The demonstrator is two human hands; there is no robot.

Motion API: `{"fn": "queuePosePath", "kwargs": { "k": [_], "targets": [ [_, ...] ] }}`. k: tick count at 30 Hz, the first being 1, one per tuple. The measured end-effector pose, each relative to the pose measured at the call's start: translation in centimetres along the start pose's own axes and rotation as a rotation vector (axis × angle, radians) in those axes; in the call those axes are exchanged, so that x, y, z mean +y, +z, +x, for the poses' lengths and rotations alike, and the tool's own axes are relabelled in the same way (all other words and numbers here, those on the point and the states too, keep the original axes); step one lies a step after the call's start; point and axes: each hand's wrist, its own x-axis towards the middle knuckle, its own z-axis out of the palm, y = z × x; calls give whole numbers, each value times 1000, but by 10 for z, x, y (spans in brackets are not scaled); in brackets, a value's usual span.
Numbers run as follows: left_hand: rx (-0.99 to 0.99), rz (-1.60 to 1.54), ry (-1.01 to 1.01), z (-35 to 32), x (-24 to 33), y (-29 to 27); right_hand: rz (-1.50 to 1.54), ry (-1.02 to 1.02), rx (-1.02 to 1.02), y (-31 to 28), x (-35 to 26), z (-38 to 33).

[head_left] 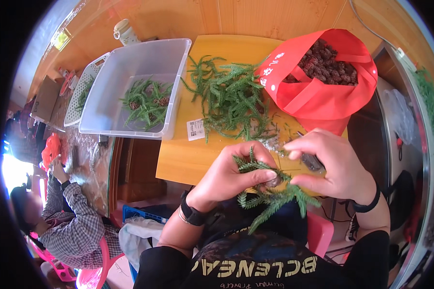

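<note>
My left hand (243,168) pinches a green artificial pine sprig (270,207) between thumb and fingers. A small brown pinecone (274,180) shows at its centre, beside my thumb tip. Close on the right, my right hand (330,161) curves toward the sprig with thumb and forefinger apart. A bit of green lies at its forefinger tip; whether the finger touches it, I cannot tell. Under that hand a dark grey object (312,163) is partly hidden. Beyond my hands a loose heap of pine sprigs (234,94) lies on the yellow table (178,159).
A red bag (318,98) full of pinecones (323,65) stands at the back right. At the left, a clear plastic bin (115,118) holds sprigs with cones, beside a white basket (89,79). A white label (196,130) lies near the heap. Another person (77,226) sits far left.
</note>
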Motion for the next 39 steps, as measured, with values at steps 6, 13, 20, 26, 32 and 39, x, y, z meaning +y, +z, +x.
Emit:
{"fn": "queuePosePath", "kwargs": {
  "k": [6,13,20,26,32,39],
  "targets": [
    [-82,-251,-166,-4,3,3,-415,-550,54,2,3,4],
    [-164,-185,-157,-3,0,4,-533,-649,19,-3,-2,4],
    [35,901,400,-2,6,20,-510,-310,-69,0,5,-4],
    [-38,-65,-136,-2,0,5,-451,-427,26,-8,-1,-5],
    [-125,-219,-243,0,-1,7,-627,-655,73,-5,3,-5],
    [29,787,350,1,4,22,-587,-382,5,-5,2,-8]
  ]
}}
